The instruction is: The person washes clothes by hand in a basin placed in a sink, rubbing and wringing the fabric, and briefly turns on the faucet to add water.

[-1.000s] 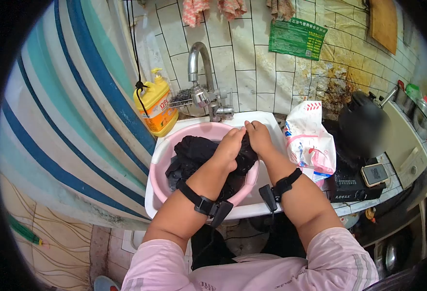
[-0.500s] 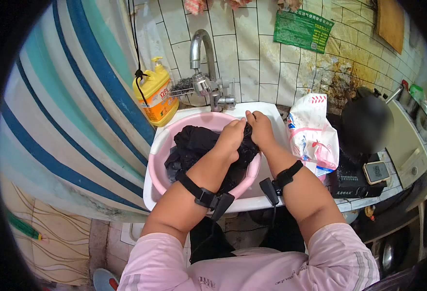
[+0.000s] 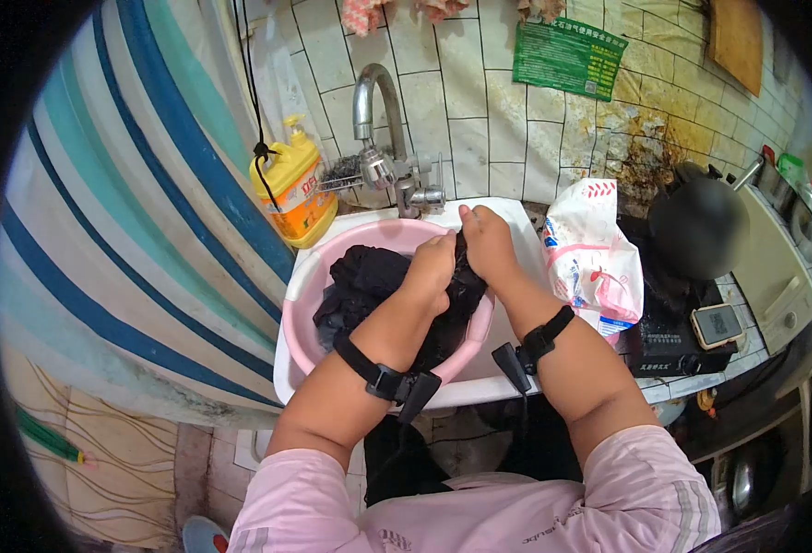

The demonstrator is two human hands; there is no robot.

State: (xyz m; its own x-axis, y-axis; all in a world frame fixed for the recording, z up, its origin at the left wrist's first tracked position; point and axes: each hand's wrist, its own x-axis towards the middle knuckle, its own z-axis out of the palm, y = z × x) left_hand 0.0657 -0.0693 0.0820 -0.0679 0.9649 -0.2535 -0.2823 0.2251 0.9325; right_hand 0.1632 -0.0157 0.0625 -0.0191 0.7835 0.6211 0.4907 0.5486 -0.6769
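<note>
Dark wet cloth [image 3: 369, 276] is heaped in a pink basin [image 3: 301, 318] that sits in the white sink. My left hand [image 3: 432, 269] is closed on a part of this cloth over the basin's right half. Beside it my right hand [image 3: 491, 241] grips the same cloth near the basin's right rim, its thumb side up. The two fists are close together, with a bunched strip of cloth between them. Most of the fingers are hidden behind the hands. Some greyish water shows at the basin's left side.
A chrome faucet [image 3: 375, 138] rises behind the basin. A yellow detergent bottle [image 3: 297, 189] stands at the sink's back left corner. On the right are a white and pink plastic bag [image 3: 592, 258], a black stove [image 3: 664, 346], a dark pan [image 3: 701, 226] and a phone [image 3: 717, 324].
Both hands stay on the cloth, close together. The right hand's fingers have curled in more, and the left hand has shifted slightly. The view has moved a little.
</note>
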